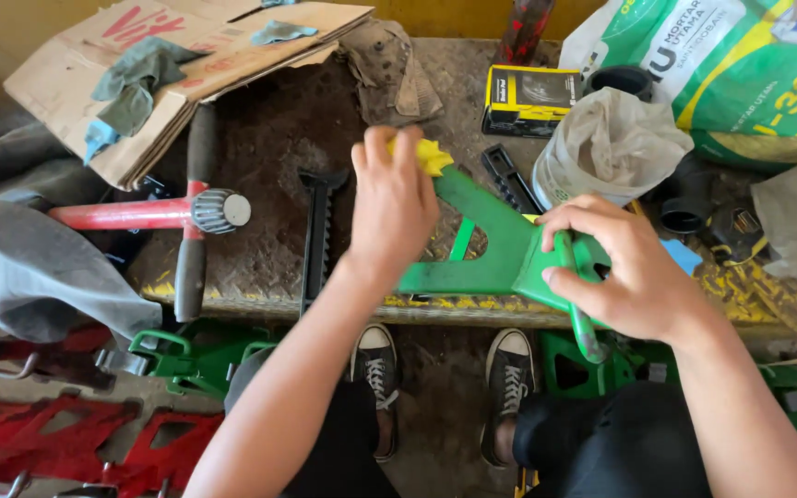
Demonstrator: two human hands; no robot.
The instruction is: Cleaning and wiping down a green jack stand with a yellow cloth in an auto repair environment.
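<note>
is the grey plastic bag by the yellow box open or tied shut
Open: the plastic bag stands upright with its crumpled mouth gaping, no knot visible. Contents cannot be told.

Green metal bracket (500, 254), yellow cloth (431, 155), red jack handle (122, 214), yellow-black box (529, 100), brown cardboard (196, 65)

One camera only, worn on the person's head; it looks steeply down and forward over a dirty bench (260, 138), close enough that both forearms fill the lower frame; the left hand (392, 207) and right hand (624, 267) sit near the middle; the bench's front edge crosses the picture, and below it the view drops past the knees to the shoes (509, 373) on the floor; no second view shares the scene.
</note>
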